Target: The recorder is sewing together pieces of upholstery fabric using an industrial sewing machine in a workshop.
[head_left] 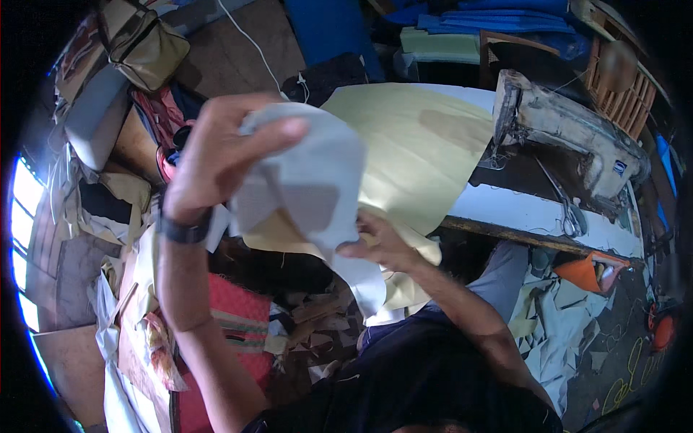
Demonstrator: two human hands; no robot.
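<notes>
A white sheet of flexible material (325, 159), perhaps fabric or leatherette, is raised and curled in front of me, its lower end hanging towards my lap. High on the left, my left hand (231, 148) grips its upper edge, thumb on the near face. My right hand (382, 245) pinches the sheet's right edge lower down, fingers partly hidden behind it. Beyond lies a large pale yellow sheet (419, 151), spread over the white worktable and drooping off its near edge. Whether the two sheets are joined cannot be seen.
An old sewing machine (570, 137) stands on the white worktable (498, 206) at the right, with scissors (570, 213) near its front edge. Offcuts (552, 346) litter the floor at right. A tan bag (148, 47) sits far left, and blue sheets (498, 20) are stacked at the back.
</notes>
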